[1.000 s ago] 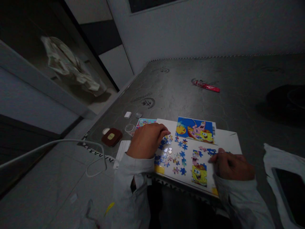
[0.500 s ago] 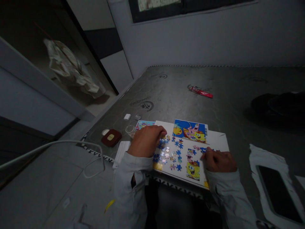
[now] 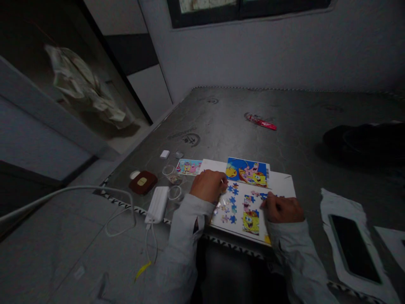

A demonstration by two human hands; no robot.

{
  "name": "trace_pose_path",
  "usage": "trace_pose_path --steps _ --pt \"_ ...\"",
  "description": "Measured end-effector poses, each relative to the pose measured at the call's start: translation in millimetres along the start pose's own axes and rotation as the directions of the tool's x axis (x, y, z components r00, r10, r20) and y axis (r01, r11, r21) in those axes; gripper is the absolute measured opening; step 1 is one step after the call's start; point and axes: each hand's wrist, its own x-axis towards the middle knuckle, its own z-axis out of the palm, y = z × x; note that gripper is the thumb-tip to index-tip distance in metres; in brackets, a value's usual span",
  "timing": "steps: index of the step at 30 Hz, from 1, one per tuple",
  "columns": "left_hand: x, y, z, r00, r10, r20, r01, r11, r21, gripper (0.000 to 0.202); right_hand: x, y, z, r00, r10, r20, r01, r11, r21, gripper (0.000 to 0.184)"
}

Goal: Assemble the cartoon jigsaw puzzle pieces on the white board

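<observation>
Both hands sit low in the middle of the frame, over a white board (image 3: pixel 281 184) with a cartoon jigsaw on it. The left hand (image 3: pixel 209 185) is curled into a loose fist, knuckles up, fingertips down on the loose pieces (image 3: pixel 228 204) at the board's left side. Hard to tell in this dim light whether it actually pinches one. The right hand (image 3: pixel 281 209) is also curled, lying flat on the board's right part, thumb and forefinger touching a piece just beside the joined yellow block (image 3: pixel 251 219). Can't say if it's gripping it either.

Count: two hands, one board, one joined block, roughly a dozen loose blue and pinkish pieces between the hands, too small to count exactly. One reference picture (image 3: pixel 247 172) lies at the board's top edge, and a second small card (image 3: pixel 189 166) left of it.

Both forearms come up from the bottom edge in light sleeves, wrists bent down. Left of the board there's a white charger (image 3: pixel 157 204) with a cable, and a phone (image 3: pixel 352 247) at lower right.
</observation>
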Motion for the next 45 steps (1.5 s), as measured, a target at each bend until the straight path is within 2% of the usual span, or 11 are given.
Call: trace_pose_path --steps 6,15,23,29,35,40,43,45 --pt "4.0 1.7 4.5 0.999 -0.029 0.028 0.029 1.0 0.005 0.018 0.2 -2.6 -2.4 0.999 0.035 -0.003 -0.035 0.999 0.022 0.062" --pt "7.1 1.7 9.4 0.997 -0.071 -0.009 0.072 0.997 0.042 0.018 0.6 -1.5 -0.8 1.0 0.022 0.012 -0.023 0.999 0.037 0.063" --pt "2.0 9.0 2.8 0.993 -0.109 -0.052 0.112 0.991 0.067 0.018 0.6 -2.8 0.6 0.999 0.045 0.029 -0.046 0.998 0.04 0.066" --pt "-6.1 17.9 -3.8 0.989 -0.118 -0.088 0.125 0.989 0.084 0.029 -0.4 0.7 4.4 0.999 0.033 0.028 -0.035 0.998 0.044 0.067" --pt "-19.3 26.1 -4.2 0.992 -0.084 -0.09 0.09 0.994 0.063 0.038 -2.0 6.1 9.8 1.0 0.011 0.019 -0.012 0.999 0.03 0.062" --pt "-37.7 27.0 1.5 0.992 -0.084 -0.099 0.088 0.996 0.035 0.033 -2.5 8.2 12.6 1.0 0.011 0.006 -0.011 1.0 -0.01 0.061" --pt "-56.8 29.8 15.7 0.994 -0.065 -0.087 0.066 0.998 0.015 0.029 -2.6 9.2 13.8 1.0 -0.006 -0.007 0.005 1.0 -0.024 0.06" --pt "-74.9 29.0 33.9 0.998 -0.027 -0.057 0.026 1.0 -0.008 0.03 -2.6 10.0 14.3 1.0 -0.018 -0.013 0.018 0.999 -0.032 0.059"
